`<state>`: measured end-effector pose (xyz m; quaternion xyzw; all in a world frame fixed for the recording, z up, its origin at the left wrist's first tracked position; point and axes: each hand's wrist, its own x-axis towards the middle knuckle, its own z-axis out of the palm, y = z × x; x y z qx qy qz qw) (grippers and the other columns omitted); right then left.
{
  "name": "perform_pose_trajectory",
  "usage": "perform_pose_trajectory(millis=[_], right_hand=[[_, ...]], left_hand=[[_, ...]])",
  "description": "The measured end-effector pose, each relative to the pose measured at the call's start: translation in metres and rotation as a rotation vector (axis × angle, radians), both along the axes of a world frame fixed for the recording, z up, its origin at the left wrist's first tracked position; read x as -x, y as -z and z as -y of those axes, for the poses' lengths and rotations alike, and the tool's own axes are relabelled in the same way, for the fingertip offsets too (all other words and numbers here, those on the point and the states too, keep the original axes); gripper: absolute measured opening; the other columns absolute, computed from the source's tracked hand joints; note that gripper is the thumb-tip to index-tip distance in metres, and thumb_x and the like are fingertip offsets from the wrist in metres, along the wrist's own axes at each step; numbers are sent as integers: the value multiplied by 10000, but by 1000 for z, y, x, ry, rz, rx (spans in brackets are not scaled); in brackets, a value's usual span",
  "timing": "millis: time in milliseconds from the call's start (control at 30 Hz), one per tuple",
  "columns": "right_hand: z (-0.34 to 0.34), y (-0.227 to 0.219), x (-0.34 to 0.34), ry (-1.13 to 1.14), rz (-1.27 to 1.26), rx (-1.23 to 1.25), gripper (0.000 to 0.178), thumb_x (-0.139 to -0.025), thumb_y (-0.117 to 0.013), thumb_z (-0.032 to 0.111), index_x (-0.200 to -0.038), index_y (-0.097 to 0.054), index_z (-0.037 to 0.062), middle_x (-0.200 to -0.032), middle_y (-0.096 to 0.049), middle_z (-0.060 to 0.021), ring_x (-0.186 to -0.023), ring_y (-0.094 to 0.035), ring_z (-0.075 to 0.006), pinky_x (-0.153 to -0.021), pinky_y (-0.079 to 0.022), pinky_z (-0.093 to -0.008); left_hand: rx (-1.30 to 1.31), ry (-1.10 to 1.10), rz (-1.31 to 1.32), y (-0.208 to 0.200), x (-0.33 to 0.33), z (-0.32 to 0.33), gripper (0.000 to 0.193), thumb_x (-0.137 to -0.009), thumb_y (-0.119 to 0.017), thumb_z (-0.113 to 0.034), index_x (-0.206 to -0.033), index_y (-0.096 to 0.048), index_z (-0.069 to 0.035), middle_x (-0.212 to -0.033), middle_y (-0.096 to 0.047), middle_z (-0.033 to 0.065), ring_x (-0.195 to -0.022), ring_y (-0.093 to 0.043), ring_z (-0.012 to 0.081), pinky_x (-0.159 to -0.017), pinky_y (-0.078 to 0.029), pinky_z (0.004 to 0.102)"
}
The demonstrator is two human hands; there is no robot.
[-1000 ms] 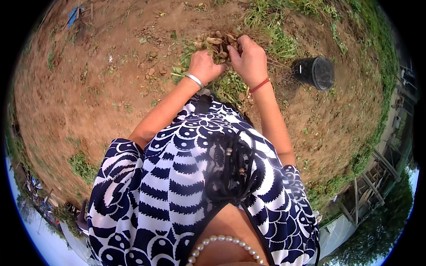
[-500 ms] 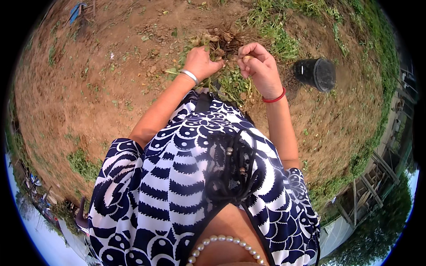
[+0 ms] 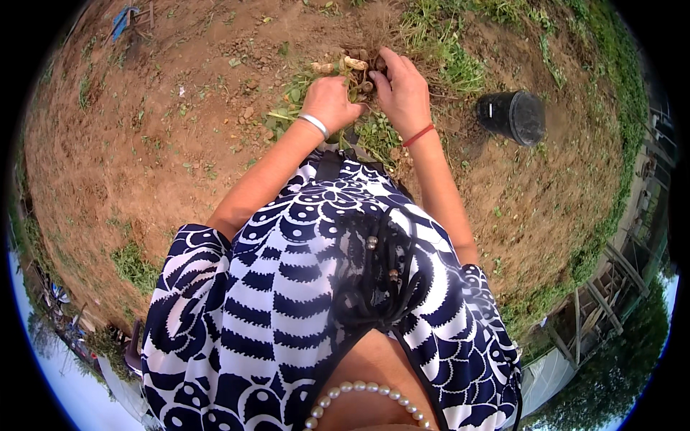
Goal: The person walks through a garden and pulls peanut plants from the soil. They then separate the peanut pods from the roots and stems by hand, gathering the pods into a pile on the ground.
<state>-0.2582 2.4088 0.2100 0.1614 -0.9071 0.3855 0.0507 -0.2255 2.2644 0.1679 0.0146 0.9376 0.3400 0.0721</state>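
My left hand (image 3: 330, 103) is closed around the stems of an uprooted peanut plant (image 3: 293, 102), whose leaves stick out to the left and below. Pale peanut pods (image 3: 356, 63) and darker, soil-covered ones hang among the roots just beyond that hand. On the right side of the root clump, my right hand (image 3: 404, 95) has its thumb and forefinger around a brownish peanut pod (image 3: 380, 64). The remaining fingers of this hand are partly hidden. Below the hands, green leaves (image 3: 377, 136) lie close to my lap.
A black plastic bucket (image 3: 512, 117) lies tipped on the soil to the right. Pulled green plants (image 3: 449, 54) lie beyond my right hand. Brown earth (image 3: 144, 172) with scattered leaves spreads to the left. A blue item (image 3: 123, 23) is at the far left.
My right hand has moved left and away from me, from beside the plant to its roots. The root clump has turned, and its pods show more plainly. My left hand keeps its hold.
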Motion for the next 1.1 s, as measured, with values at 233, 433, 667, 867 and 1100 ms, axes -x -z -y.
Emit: perform_pose_trajectory(millis=[233,433,667,867,1100], right_hand=[[-12,6,3,-110,82,160,147,-791,-608,74,-860,-483,40,-732,-556,-102,-628,-549,-250,-545,-452,-319],[-34,-5,3,-234,778,1509,48,-887,-512,85,-926,-487,74,-833,-579,-90,-543,-463,-90,-423,-337,-186],[-23,-37,-13,-192,642,870,110,-823,-492,38,-919,-539,9,-829,-583,-49,-659,-556,-95,-469,-380,-202],[1,-25,-12,-78,-22,-248,157,-770,-558,111,-923,-565,75,-833,-537,-113,-691,-601,-310,-567,-483,-395],[-4,-6,-23,-113,-31,-440,174,-754,-591,121,-906,-513,90,-847,-526,-88,-666,-578,-298,-529,-462,-384]], left_hand=[[30,-2,-19,9,-1,2,346,-600,-706,-305,-765,-624,-12,-705,-614,183,-699,-609,345,-660,-505,398],[-38,0,-12,15,-3,5,308,-636,-698,-275,-759,-623,-4,-692,-611,183,-679,-603,348,-627,-501,399],[274,55,-34,-8,-5,-3,316,-608,-739,-278,-740,-622,-16,-756,-613,177,-757,-590,346,-712,-472,409],[429,135,-205,-3,-8,-12,328,-612,-734,-241,-862,-607,-70,-812,-608,103,-831,-559,283,-816,-408,367],[385,146,-198,4,-17,-10,502,-584,-740,-222,-1026,-549,-80,-886,-584,109,-869,-525,300,-803,-426,370]])
